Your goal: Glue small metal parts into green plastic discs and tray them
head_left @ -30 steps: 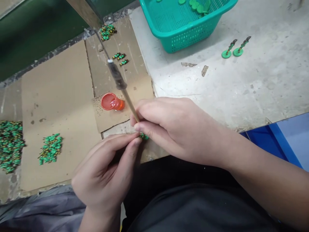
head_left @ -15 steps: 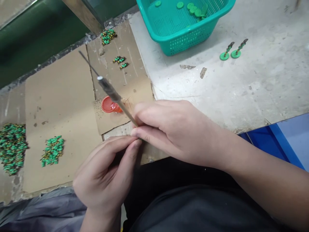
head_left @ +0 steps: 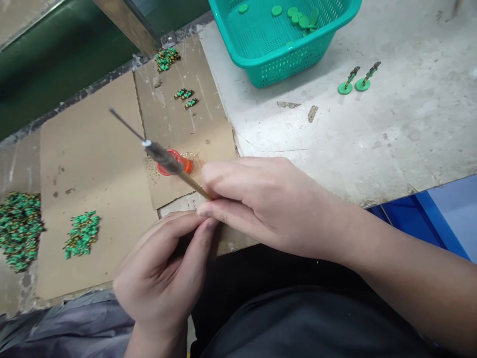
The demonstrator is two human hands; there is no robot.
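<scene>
My right hand [head_left: 268, 206] pinches a thin wooden-handled paintbrush [head_left: 162, 158], whose dark upper end slants up and left over an orange-red paint cup [head_left: 187, 165]. The brush tip is hidden behind my fingers. My left hand [head_left: 164, 263] is curled just below, its fingertips touching those of my right hand. A small green figure sat at these fingertips in earlier views, but my fingers hide it now. The cup stands on a small cardboard piece, close to my right fingers.
Cardboard sheets [head_left: 93, 164] hold two large piles of green figures [head_left: 82, 233] and a few small ones [head_left: 185, 94]. A teal plastic basket [head_left: 294, 64] holds green discs. Two green-based figures [head_left: 357, 79] stand on the concrete bench. A blue object [head_left: 410, 219] lies at right.
The brush's upper end has swung left and down, now crossing over the paint cup. The green figure at my fingertips has dropped from sight behind my fingers. The view has shifted slightly.
</scene>
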